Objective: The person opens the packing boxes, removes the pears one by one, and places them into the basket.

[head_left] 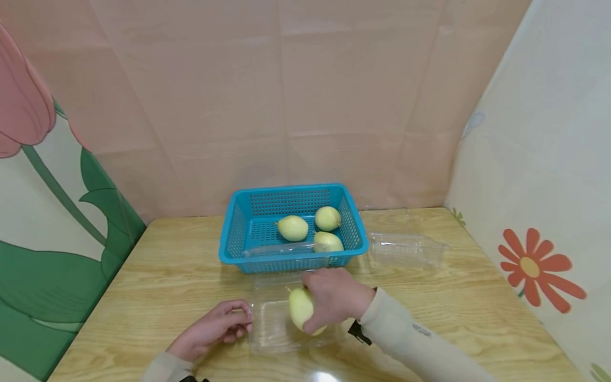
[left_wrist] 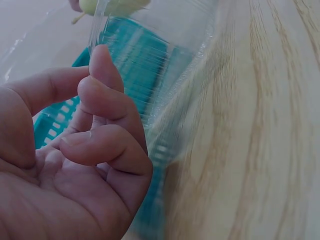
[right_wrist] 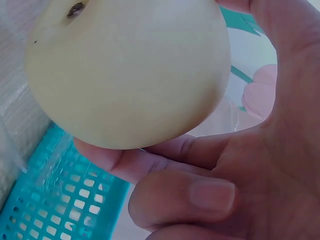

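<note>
A pale yellow-green pear [head_left: 299,309] with a short stem is gripped by my right hand [head_left: 338,295], fingers and thumb around its sides. In the right wrist view the pear [right_wrist: 130,75] fills the upper part, with fingers beneath it. Below it stands a clear plastic box [head_left: 273,334] on the table, in front of the basket. My left hand [head_left: 217,326] pinches the box's left edge between thumb and forefinger, its other fingers curled. The left wrist view shows that thin clear wall [left_wrist: 187,30] at the fingertips. I cannot tell whether the pear touches the box floor.
Behind the box stands a blue perforated basket [head_left: 229,233] with three pears, one of them a pear [head_left: 293,228] at the middle. Another clear plastic container [head_left: 406,249] lies right of the basket. The wooden table [head_left: 157,276] meets a pink covered wall at the back.
</note>
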The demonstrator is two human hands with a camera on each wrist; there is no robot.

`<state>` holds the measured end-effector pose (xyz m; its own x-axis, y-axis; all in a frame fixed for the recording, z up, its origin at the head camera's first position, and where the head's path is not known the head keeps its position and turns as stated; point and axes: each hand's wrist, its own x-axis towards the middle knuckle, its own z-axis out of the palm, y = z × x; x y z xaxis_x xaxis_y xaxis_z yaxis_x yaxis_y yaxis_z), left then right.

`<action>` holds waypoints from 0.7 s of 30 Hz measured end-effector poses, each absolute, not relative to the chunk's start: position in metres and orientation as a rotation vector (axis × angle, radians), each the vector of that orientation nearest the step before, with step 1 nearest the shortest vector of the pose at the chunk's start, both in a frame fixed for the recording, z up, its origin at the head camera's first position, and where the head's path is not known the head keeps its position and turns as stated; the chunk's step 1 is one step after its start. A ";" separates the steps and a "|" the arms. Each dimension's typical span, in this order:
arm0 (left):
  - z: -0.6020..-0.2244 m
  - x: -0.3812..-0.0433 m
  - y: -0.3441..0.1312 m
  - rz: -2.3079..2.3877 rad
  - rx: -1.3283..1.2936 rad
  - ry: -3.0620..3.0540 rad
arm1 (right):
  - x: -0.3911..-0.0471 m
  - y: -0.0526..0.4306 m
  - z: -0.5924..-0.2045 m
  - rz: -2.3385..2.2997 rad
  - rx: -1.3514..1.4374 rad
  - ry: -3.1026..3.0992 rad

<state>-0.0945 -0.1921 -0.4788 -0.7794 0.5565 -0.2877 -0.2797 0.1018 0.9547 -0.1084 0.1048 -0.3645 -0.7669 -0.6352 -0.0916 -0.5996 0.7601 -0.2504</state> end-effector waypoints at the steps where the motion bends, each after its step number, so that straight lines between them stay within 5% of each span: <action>1: -0.479 -0.094 -0.193 1.745 0.269 1.769 | -0.108 0.106 -0.364 -0.316 -0.986 2.786; 21: -0.476 -0.092 -0.201 1.764 0.259 1.783 | -0.113 0.135 -0.359 -0.393 -0.951 2.803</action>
